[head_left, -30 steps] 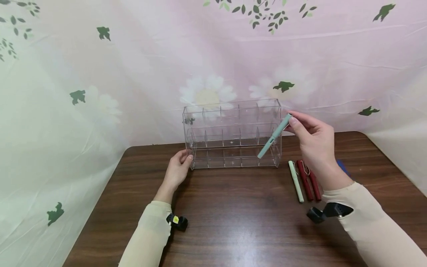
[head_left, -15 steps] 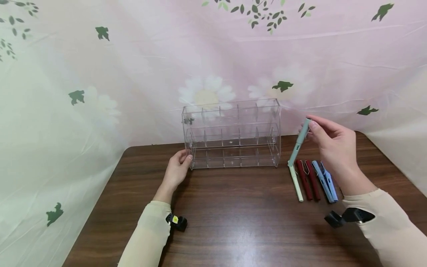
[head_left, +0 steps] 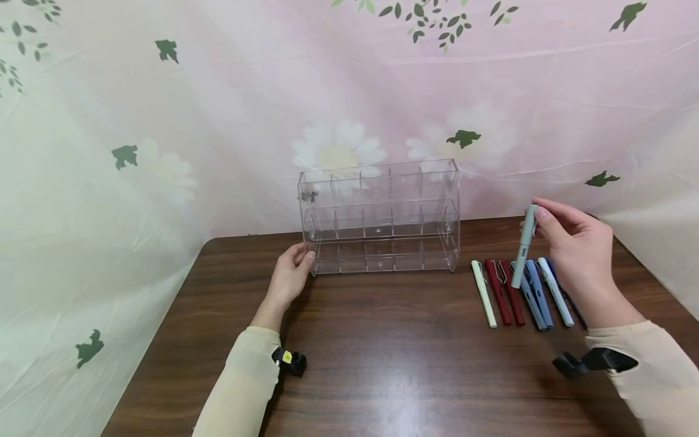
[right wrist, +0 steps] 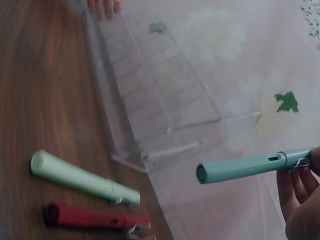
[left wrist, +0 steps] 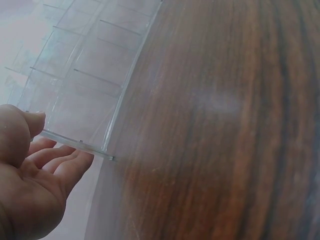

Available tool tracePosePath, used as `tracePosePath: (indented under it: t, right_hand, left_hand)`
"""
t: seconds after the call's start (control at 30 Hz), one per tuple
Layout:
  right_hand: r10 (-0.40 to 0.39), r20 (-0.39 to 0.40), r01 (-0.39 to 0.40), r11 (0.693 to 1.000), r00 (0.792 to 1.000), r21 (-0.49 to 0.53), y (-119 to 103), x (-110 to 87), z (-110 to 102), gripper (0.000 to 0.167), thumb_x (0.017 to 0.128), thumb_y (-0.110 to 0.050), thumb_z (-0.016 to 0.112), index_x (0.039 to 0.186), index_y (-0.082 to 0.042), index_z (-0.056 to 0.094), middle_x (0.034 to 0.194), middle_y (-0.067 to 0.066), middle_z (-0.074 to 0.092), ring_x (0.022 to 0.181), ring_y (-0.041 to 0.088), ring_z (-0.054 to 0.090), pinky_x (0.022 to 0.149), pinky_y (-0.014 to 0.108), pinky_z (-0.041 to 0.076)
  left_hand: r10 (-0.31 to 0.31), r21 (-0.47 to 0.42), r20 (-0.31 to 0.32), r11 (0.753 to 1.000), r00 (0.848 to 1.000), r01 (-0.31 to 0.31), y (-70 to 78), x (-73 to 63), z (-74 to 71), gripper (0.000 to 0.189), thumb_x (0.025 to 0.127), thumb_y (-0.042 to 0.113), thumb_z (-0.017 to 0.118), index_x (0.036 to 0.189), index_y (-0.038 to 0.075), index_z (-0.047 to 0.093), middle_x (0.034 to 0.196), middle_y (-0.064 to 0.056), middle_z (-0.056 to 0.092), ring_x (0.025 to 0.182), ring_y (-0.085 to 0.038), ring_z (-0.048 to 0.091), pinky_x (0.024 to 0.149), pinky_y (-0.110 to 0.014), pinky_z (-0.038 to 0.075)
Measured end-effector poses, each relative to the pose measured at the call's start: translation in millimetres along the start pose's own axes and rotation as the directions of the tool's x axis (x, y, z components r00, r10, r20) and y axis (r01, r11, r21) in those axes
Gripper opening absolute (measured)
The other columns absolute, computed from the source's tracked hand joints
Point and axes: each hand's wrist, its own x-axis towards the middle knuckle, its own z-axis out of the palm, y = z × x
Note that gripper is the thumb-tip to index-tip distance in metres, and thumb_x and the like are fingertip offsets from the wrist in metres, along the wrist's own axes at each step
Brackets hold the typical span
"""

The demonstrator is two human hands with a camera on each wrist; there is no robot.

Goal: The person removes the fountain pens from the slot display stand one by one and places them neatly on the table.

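Observation:
My right hand [head_left: 581, 249] pinches a teal pen [head_left: 524, 246] by its capped end, between thumb and fingers. The pen hangs tilted, its lower end overlapping a row of pens in the head view. In the right wrist view the teal pen [right wrist: 240, 169] shows its clip and a small barrel window. A clear acrylic stepped organizer [head_left: 378, 271] with divided compartments stands at the back of the table. At its left end my left hand [head_left: 292, 271] grips the side panel; in the left wrist view the thumb and fingers lie on either side of the panel [left wrist: 75, 142].
Right of the organizer lie a pale green pen [head_left: 483, 294], two dark red pens [head_left: 498, 292], blue pens [head_left: 539, 294] and a light blue pen [head_left: 555, 291]. A darker one is partly hidden behind the right hand. A floral cloth [head_left: 246, 121] hangs behind the wooden table [head_left: 349, 364].
My right hand has carried the teal pen rightward from in front of the organizer to over the row of pens, uncovering more blue pens. The left hand keeps its place on the organizer.

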Motion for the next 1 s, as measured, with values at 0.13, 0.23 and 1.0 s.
tracePosePath:
  t: [0.13,0.23,1.0]
  right_hand:
    - [0.037,-0.027,-0.042,0.979,0.999,-0.199,3.4,0.0,-14.8,0.035,0.105,-0.021,0.071,0.138,-0.008,0.074,0.102,-0.024,0.078,0.088,-0.007,0.073,0.078,0.004,0.056]
    - [0.083,-0.041,-0.091,0.971,0.996,-0.222,7.1,0.3,-24.2,0.035,0.105,-0.025,0.071,0.137,-0.012,0.076,0.103,-0.025,0.076,0.087,-0.008,0.071,0.075,0.005,0.056]
    - [0.281,-0.099,-0.285,0.767,0.955,-0.574,43.3,14.4,-88.6,0.06,0.108,-0.047,0.063,0.153,-0.007,0.061,0.086,-0.047,0.053,0.083,-0.009,0.053,0.061,0.012,0.052]
  left_hand:
    - [0.011,0.001,0.001,1.0,1.0,-0.011,0.9,0.1,0.3,0.045,0.113,0.016,0.056,0.153,-0.007,0.053,0.15,-0.031,0.062,0.142,-0.041,0.061,0.118,-0.055,0.052]
    - [0.013,0.003,-0.002,1.0,1.0,-0.013,0.9,-0.3,0.5,0.045,0.113,0.015,0.056,0.153,-0.007,0.053,0.15,-0.031,0.062,0.141,-0.042,0.061,0.118,-0.055,0.051]
    - [0.001,-0.007,-0.004,1.0,1.0,-0.001,0.9,-0.9,0.6,0.045,0.113,0.015,0.057,0.153,-0.006,0.053,0.148,-0.031,0.063,0.139,-0.041,0.064,0.117,-0.055,0.053]
